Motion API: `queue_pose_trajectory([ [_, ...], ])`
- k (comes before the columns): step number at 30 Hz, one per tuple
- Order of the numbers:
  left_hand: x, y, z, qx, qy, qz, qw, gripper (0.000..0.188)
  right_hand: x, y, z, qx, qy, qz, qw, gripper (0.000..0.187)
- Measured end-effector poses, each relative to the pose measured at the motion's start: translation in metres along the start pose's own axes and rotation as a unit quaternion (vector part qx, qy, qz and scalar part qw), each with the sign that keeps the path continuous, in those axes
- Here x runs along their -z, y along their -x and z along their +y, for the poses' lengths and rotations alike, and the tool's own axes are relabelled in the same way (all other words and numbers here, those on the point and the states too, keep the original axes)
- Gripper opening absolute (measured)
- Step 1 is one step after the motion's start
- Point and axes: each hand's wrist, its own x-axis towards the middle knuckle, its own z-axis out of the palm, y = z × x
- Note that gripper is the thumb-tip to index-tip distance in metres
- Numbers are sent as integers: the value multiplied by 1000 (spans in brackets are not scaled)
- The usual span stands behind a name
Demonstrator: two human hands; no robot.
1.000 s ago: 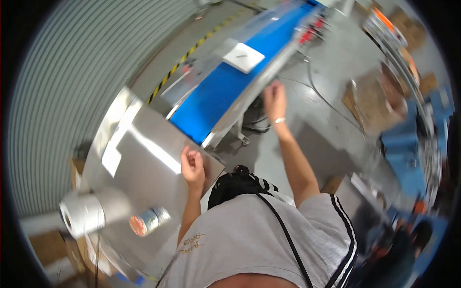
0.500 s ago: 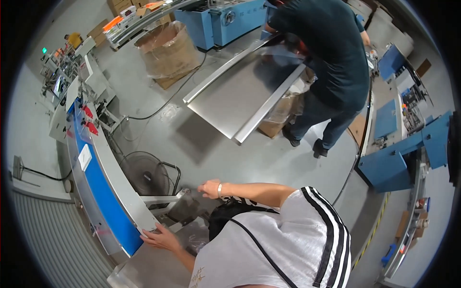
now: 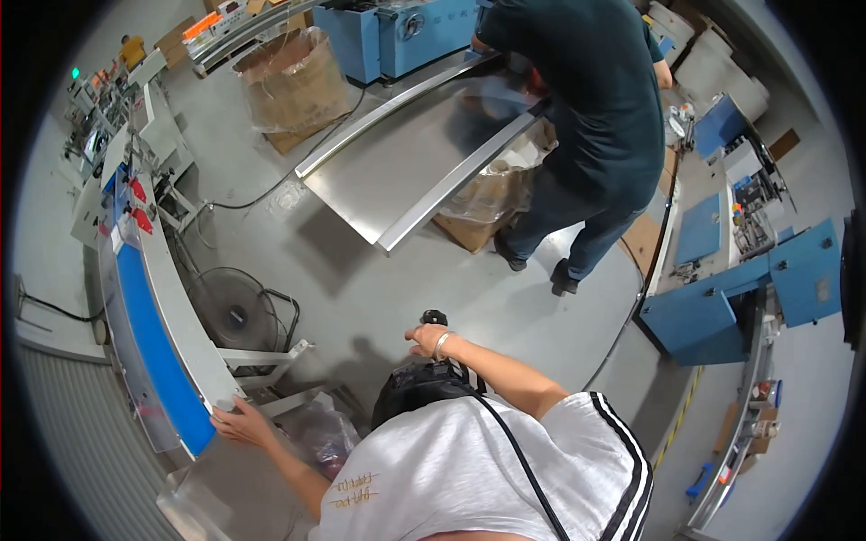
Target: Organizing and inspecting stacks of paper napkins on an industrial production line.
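Note:
My left hand (image 3: 240, 422) rests on the near end of a conveyor's white side rail (image 3: 209, 371), fingers stretched over the edge and gripping nothing. Beside it runs the conveyor's blue belt (image 3: 159, 338). My right hand (image 3: 427, 339), with a light band at the wrist, hangs in the air in front of my body. Its fingers are apart and loosely bent, and nothing shows in them. Just beyond that hand a small dark thing (image 3: 434, 317) shows, too partly hidden to name. A black bag (image 3: 419, 388) sits at my waist.
A floor fan (image 3: 236, 307) stands right of the conveyor. Ahead, a co-worker (image 3: 595, 108) bends over a wide metal chute (image 3: 388, 171). Lined cardboard bins (image 3: 293, 90), blue machines (image 3: 433, 41) and a blue-panelled bench (image 3: 704, 316) stand around. A cable (image 3: 262, 194) crosses the floor.
My view has shifted, so the surroundings sit further left and higher. My right hand has moved right relative to the fan. The white piece on the belt has moved away toward the far end.

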Motion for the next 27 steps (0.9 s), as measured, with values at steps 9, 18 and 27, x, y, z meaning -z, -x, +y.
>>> queue_pose_trajectory([
  [9,5,0,-1,-23,-42,48,998,58,-1,42,44,-62,-38,-26,997,37],
  [18,2,6,-7,-3,-62,46,997,61,68,37,13,78,-103,177,976,23],
  [27,30,-6,14,47,-116,21,992,52,202,3,-51,211,-66,414,883,25],
])
